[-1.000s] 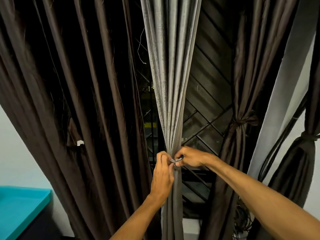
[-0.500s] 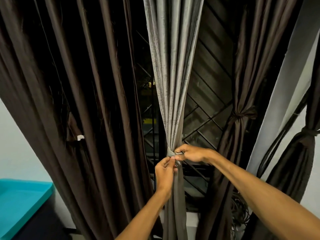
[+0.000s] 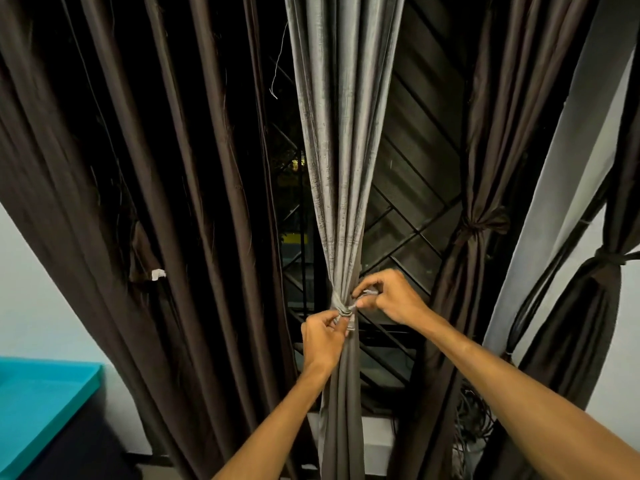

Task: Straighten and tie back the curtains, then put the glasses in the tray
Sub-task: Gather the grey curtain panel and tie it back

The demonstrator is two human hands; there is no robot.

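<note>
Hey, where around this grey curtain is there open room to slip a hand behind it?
Left of the gathered grey curtain, a dark gap opens before the loose brown curtain. Right of it, a wider gap to the tied brown curtain, backed by window grille. Crowded at the knot, where left hand and right hand work.

Behind the drapery a window (image 3: 408,188) shows only darkness outside, broken by a few small yellow lights (image 3: 297,163). A metal grille (image 3: 412,233) of diagonal bars — laid in a herringbone pattern — covers the glass. Pale wall (image 3: 38,289) fills the lower left, and a white pillar (image 3: 568,174) rises at the right. A turquoise surface (image 3: 38,407) juts in from the left edge. The room is dimly lit — shadows lie deep in the upper corners.
</note>
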